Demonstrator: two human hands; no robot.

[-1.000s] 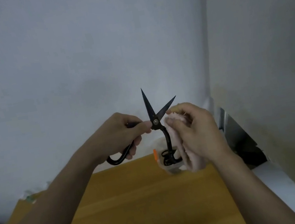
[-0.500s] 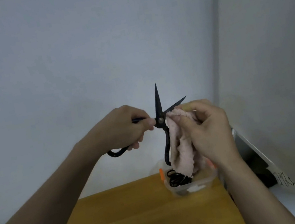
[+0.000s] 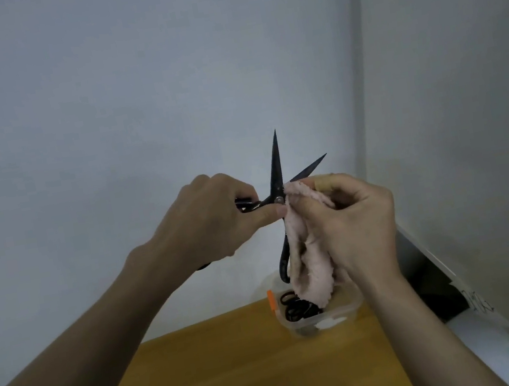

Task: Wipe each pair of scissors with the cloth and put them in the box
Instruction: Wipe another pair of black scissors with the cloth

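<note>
Scissors gripped by left hand; right hand pinching cloth against blade.

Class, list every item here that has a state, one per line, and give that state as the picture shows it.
Scissors: blades spread open, tips up, held in the air.
Cloth: bunched, pressed against the scissors near the pivot.
Box: lid off, dark scissors inside.
Left hand: grips one scissor handle.
Right hand: holds the cloth.

Our left hand covers one scissors handle; the cloth under our right hand hides the other's loop and part of the box.
</note>
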